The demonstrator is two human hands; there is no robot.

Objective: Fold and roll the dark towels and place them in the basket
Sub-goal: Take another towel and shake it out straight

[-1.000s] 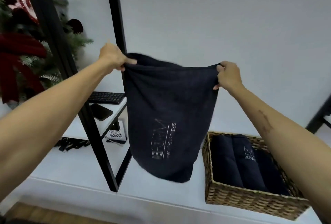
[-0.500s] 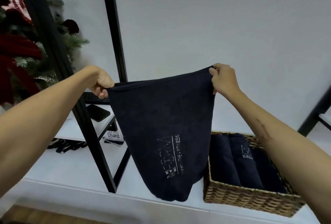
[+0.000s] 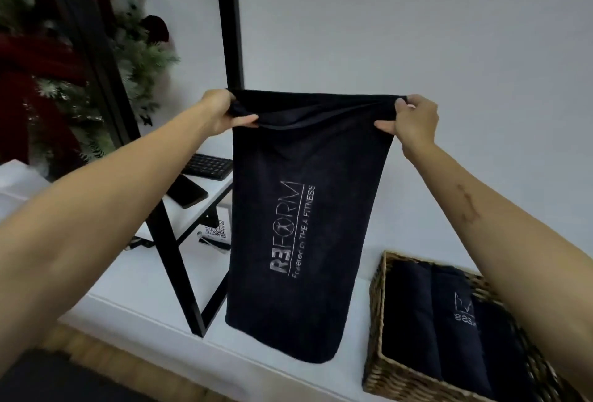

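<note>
We pinch the dark towel (image 3: 305, 215) by its top corners, left hand (image 3: 221, 111) and right hand (image 3: 414, 119) (fingers curled tight), and it hangs straight down.

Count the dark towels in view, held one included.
4. One dark navy printed towel hangs between the left hand and right hand. Three rolled dark towels lie side by side in the woven wicker basket. More could be hidden underneath.

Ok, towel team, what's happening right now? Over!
Left hand and right hand each pinching a top corner of the dark towel. Towel hanging in the air, unrolled. Wicker basket already holds rolled towels. Nothing in the way.
</note>
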